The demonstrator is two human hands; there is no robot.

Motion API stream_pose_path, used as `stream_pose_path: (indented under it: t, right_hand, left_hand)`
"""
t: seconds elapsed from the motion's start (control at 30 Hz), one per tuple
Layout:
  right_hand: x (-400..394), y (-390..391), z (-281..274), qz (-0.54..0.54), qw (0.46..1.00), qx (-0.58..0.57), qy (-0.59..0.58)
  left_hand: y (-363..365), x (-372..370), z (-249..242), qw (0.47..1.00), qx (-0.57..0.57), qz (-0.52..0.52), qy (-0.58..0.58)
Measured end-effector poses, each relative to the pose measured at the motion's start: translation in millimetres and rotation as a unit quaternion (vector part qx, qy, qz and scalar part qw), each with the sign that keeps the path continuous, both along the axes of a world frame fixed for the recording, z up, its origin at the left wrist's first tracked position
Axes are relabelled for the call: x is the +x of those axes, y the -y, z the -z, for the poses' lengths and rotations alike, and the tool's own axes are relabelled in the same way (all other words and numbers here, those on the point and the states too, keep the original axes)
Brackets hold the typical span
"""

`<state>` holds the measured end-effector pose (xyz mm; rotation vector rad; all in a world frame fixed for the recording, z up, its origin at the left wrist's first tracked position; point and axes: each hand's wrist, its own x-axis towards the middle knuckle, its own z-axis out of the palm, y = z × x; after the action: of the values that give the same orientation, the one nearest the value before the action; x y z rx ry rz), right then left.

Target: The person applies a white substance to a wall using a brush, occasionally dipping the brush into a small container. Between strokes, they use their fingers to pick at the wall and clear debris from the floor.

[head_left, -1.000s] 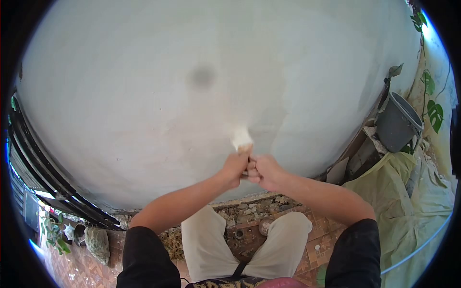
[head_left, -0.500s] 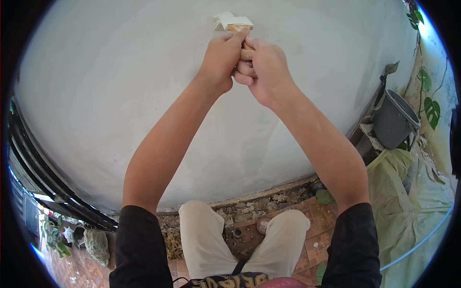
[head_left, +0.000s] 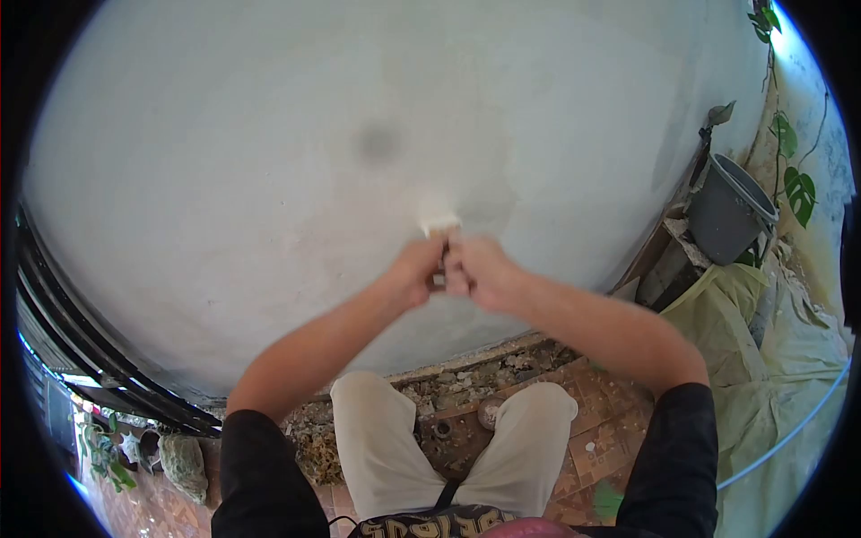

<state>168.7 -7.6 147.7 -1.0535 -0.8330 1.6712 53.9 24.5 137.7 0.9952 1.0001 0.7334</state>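
The brush [head_left: 441, 221], blurred at the wall [head_left: 269, 161], is clamped in the fingers of left hand [head_left: 414, 271] and right hand [head_left: 485, 273]. From there, bucket [head_left: 728, 215] is noted towards 3 o'clock, sheet [head_left: 785, 412] towards 4, rubble [head_left: 484, 381] towards 6.

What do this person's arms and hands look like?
Black sleeves come down to around the elbows. Past them, the forearms are bare. The left hand and right hand are bare too, but blurry, so tiny details don't show.
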Motion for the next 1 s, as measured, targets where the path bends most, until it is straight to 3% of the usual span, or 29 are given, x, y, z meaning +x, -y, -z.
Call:
stream_pose_path:
  t: [0.07, 0.1, 0.2, 0.27, 0.37, 0.43, 0.5, 0.57, 0.67, 0.73, 0.77, 0.8, 0.87, 0.93, 1.0]
  right_hand:
    - [5, -24, -45, -0.054, 0.993, 0.098, -0.049]
    - [2, -21, -80, -0.029, 0.990, 0.129, -0.047]
    - [4, -12, -159, -0.042, 0.962, 0.268, -0.034]
    - [-1, -8, -185, -0.025, 0.945, 0.325, -0.037]
    - [-6, -17, -194, 0.007, 0.915, 0.402, -0.024]
    - [-9, -48, -170, 0.008, 0.922, 0.388, -0.014]
    - [-10, -58, -124, 0.055, 0.927, 0.366, 0.061]
    - [-11, -58, -65, 0.065, 0.933, 0.341, 0.092]
    - [-13, -25, 20, 0.026, 0.974, 0.205, 0.091]
    - [-5, 4, 50, -0.032, 0.994, 0.056, 0.093]
    - [3, 9, 61, -0.076, 0.996, -0.035, 0.040]
    - [8, 11, 66, -0.118, 0.985, -0.126, -0.015]
    - [9, 12, 53, -0.093, 0.985, -0.144, -0.001]
    - [12, 1, 32, -0.065, 0.984, -0.165, 0.012]
    - [12, -33, -4, 0.006, 0.999, 0.035, 0.037]
  left_hand:
    - [2, 2, -59, 0.995, 0.063, -0.058, 0.041]
    - [-2, 3, -83, 0.988, 0.120, -0.071, 0.068]
    - [-15, 6, -153, 0.949, 0.292, -0.056, 0.106]
    - [-13, 7, -195, 0.907, 0.399, -0.068, 0.115]
    - [-10, 8, -215, 0.877, 0.468, -0.077, 0.071]
    - [-28, 4, -192, 0.895, 0.432, -0.043, 0.099]
    - [-38, 7, -150, 0.906, 0.395, -0.144, 0.051]
    - [-37, 7, -92, 0.916, 0.363, -0.166, 0.047]
    - [-32, 0, 17, 0.925, 0.351, -0.137, -0.054]
    - [-4, -6, 57, 0.980, 0.175, -0.063, -0.071]
    - [10, -8, 63, 0.994, 0.060, -0.027, -0.091]
    - [22, -6, 62, 0.994, 0.063, -0.028, -0.089]
    - [40, 1, 55, 0.995, -0.092, 0.019, -0.025]
    - [8, 5, 48, 0.997, 0.027, -0.021, -0.066]
    - [-10, 6, -14, 0.988, 0.148, -0.034, -0.030]
